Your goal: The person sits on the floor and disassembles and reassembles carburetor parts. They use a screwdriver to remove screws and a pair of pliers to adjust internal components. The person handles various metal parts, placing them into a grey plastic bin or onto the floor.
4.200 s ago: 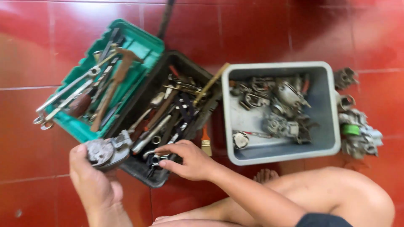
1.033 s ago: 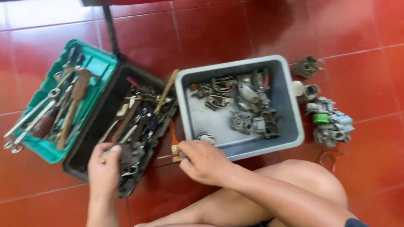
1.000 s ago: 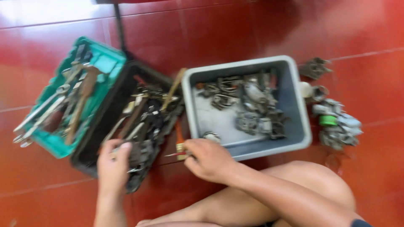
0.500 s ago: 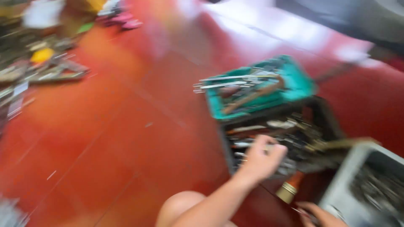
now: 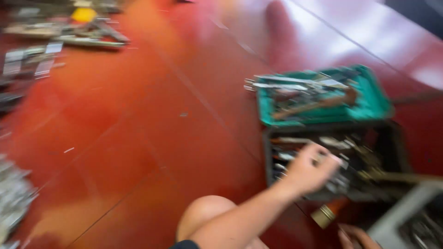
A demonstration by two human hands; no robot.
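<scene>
The whole view is motion-blurred. My left hand (image 5: pixel 308 171) reaches into a black toolbox (image 5: pixel 392 138) full of metal tools and rests on them; whether it grips any I cannot tell. Only the edge of my right hand (image 5: pixel 358 238) shows at the bottom, close to an orange-handled tool with a brass collar (image 5: pixel 328 213). Its fingers are out of sight. Behind the black box, a green tray (image 5: pixel 374 105) holds wrenches and a wooden-handled hammer. A grey bin (image 5: pixel 400 213) cuts into the lower right corner.
Red tiled floor spreads to the left. Loose metal parts and a yellow item (image 5: pixel 84 14) lie at the far top left. A pile of metal pieces (image 5: pixel 11 198) sits at the left edge. My bare knee (image 5: pixel 205 214) is at the bottom centre.
The camera has swung left, so the boxes sit at the right and open floor fills the left. My left hand stays on the tools in the black box. My right hand has slid almost out of view.
</scene>
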